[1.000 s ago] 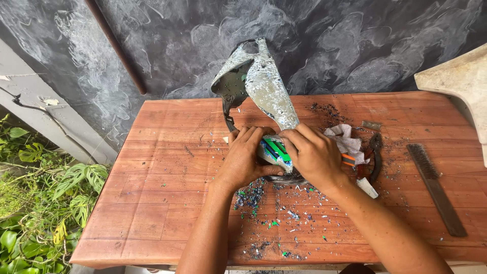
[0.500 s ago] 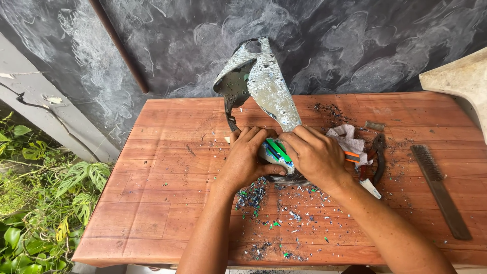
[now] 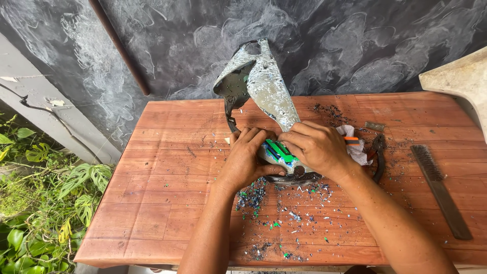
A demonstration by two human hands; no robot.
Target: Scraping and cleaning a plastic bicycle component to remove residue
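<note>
- The curved panel (image 3: 266, 89) stands on the wooden table (image 3: 167, 152), leaning up toward the dark wall (image 3: 355, 40). Most of its visible surface is bare grey with speckled remnants of paint.
- A green and blue patch (image 3: 279, 150) remains at the lower end of the panel, between the two hands.
- The left hand (image 3: 248, 157) is closed around the lower edge of the panel, fingers curled over it.
- The right hand (image 3: 317, 147) presses on the panel just beside the coloured patch, fingers bent; whether it holds a tool cannot be told.
- Judgement: stripping appears well advanced; the coloured patch is what is left.
- Green, blue and white flakes (image 3: 264, 195) lie scattered on the table in front of the hands.
- A white rag (image 3: 355, 147), dark pliers (image 3: 378, 160) and a wire brush (image 3: 439, 187) lie to the right, the brush well apart.
</note>
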